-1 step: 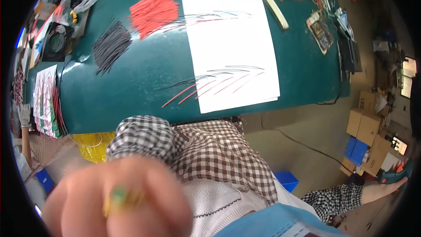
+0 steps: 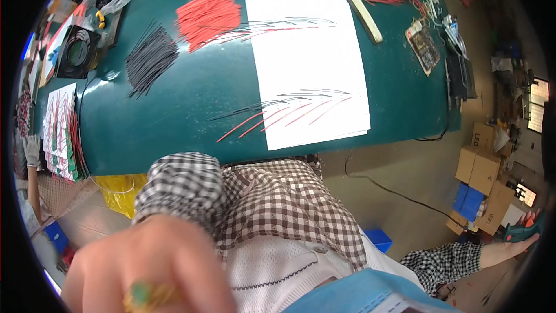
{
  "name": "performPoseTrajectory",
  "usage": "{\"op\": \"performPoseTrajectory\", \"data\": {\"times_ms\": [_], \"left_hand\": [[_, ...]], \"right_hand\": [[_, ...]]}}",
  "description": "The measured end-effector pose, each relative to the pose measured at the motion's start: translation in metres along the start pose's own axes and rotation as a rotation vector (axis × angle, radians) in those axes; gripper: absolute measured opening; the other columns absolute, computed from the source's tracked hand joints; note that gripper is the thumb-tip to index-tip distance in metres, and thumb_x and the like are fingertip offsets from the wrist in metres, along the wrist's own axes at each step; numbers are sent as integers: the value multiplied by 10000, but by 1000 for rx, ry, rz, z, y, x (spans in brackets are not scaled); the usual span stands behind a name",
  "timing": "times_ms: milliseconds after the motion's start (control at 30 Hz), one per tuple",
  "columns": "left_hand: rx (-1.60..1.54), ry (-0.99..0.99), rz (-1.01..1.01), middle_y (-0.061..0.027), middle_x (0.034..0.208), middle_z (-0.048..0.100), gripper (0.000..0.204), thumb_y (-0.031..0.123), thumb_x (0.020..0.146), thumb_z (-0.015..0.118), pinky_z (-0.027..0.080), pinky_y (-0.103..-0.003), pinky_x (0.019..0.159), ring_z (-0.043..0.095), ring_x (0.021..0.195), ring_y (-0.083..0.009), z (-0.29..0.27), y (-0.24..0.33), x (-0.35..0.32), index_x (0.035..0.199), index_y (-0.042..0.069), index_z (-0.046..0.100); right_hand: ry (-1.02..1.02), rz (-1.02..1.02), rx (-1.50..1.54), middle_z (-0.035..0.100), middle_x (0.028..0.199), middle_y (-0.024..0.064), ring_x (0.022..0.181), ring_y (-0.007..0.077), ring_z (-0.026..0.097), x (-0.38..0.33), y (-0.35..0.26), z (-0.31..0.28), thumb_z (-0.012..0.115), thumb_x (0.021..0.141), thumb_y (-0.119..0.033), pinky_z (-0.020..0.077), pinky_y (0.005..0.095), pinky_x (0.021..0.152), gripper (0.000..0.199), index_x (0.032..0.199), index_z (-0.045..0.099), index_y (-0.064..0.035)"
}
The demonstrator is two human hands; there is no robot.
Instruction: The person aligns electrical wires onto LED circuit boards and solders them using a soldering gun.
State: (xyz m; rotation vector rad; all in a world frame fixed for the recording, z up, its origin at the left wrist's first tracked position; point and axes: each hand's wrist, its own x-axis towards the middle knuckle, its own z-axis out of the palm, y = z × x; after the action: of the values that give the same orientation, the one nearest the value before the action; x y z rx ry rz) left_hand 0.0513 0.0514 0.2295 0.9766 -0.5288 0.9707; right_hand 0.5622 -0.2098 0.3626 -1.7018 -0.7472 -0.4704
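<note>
My left hand (image 2: 150,255), large and partly blurred at the lower left, is raised close to the camera. It has bent fingers and a ring with a green stone; whatever it may hold is hidden. At the far right edge, my right hand (image 2: 522,245) is wrapped round a dark green hand tool with orange parts (image 2: 519,232), held out away from the table. On white paper (image 2: 313,69) lie two rows of thin wires, black wires (image 2: 289,99) beside red wires (image 2: 249,123), some overhanging its left edge. Neither hand touches them.
A pile of red wires (image 2: 208,16) and a pile of black wires (image 2: 152,58) lie on the green table (image 2: 191,98). Wired sheets (image 2: 58,122) hang at the left edge near another person's gloved hand (image 2: 32,150). Cardboard boxes (image 2: 483,165) and a trailing cable (image 2: 399,190) are right.
My left hand has shifted slightly down and left, towards the lower edge. My right hand keeps its hold on the green tool. The wires lie as before; the whole view has shifted a little.
</note>
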Motion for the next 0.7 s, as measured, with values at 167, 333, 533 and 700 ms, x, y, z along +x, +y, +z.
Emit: {"op": "performPoseTrajectory", "data": {"times_ms": [167,333,533,700], "left_hand": [[-151,-373,226,15,710,471,348,252,982,376,333,-241,498,483,606,-91,-27,27,-22,971,15,631],[594,297,-245,-148,961,638,201,152,874,614,499,-347,794,626,906,-258,-112,-35,-37,979,-15,654],[1877,-11,-661,-215,1297,491,535,279,819,675,419,-430,985,490,1199,-357,-181,-159,-50,1248,0,519],[1786,-46,-763,-216,1307,477,597,206,766,702,399,-455,1010,468,1226,-372,-171,-161,-76,1278,-16,489]], "right_hand": [[-74,11,122,524,1093,32,938,99,491,9,-15,54,511,832,-578,397,220,781,789,1337,440,24],[-435,374,427,479,966,-31,796,47,451,-62,19,178,670,691,-699,400,165,608,1018,1349,400,30],[-746,1046,1022,559,839,9,715,128,552,-219,54,319,540,808,-692,497,229,540,837,1238,477,24],[-918,1192,1278,559,915,49,806,168,551,-248,53,378,545,868,-600,542,291,659,769,1299,413,24]]}}
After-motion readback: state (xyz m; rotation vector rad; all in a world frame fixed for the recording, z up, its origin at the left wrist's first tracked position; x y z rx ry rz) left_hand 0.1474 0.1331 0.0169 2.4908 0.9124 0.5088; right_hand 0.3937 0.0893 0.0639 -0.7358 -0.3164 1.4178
